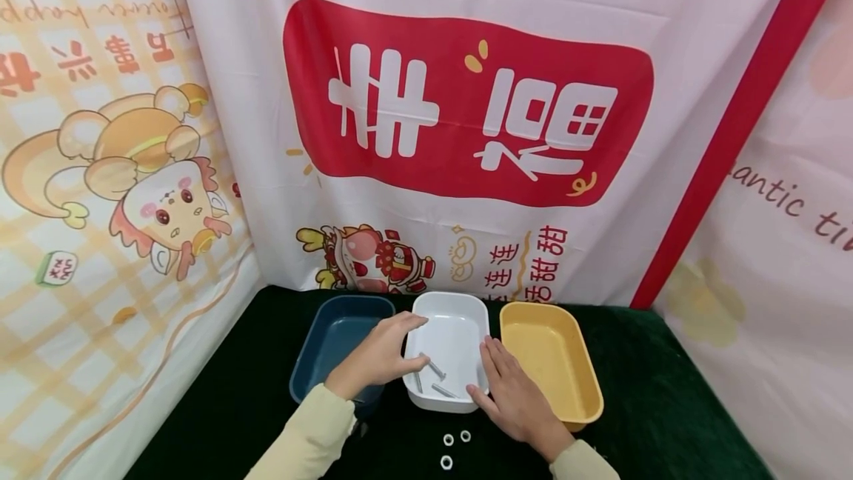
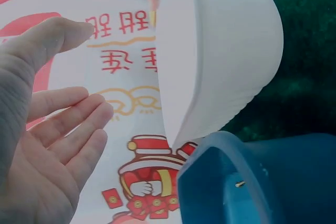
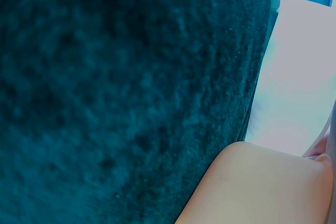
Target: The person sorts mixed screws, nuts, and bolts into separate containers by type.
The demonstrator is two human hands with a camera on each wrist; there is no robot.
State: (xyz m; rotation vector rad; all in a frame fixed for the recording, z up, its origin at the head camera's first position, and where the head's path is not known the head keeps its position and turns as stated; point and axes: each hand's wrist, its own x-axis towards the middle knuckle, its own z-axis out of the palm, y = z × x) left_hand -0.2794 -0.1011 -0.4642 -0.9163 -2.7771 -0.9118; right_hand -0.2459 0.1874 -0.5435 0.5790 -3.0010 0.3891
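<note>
A white plastic tray (image 1: 460,310) stands in the middle, with three silver bolts (image 1: 444,391) lying in its near left part. My left hand (image 1: 381,352) hovers over the tray's left side, thumb and fingers spread apart. In the left wrist view that hand (image 2: 58,129) has a bare palm, with its fingers loosely bent beside the tray's wall. My right hand (image 1: 518,392) lies along the tray's right rim, fingers straight. Three white-looking nuts (image 1: 446,463) lie on the cloth in front of the tray.
A dark blue tray (image 1: 308,343) stands on the left, partly covered by the left forearm. To the right is a yellow tray (image 1: 586,372). Dark green cloth (image 1: 660,391) covers the table. A printed curtain (image 1: 466,243) hangs right behind the trays.
</note>
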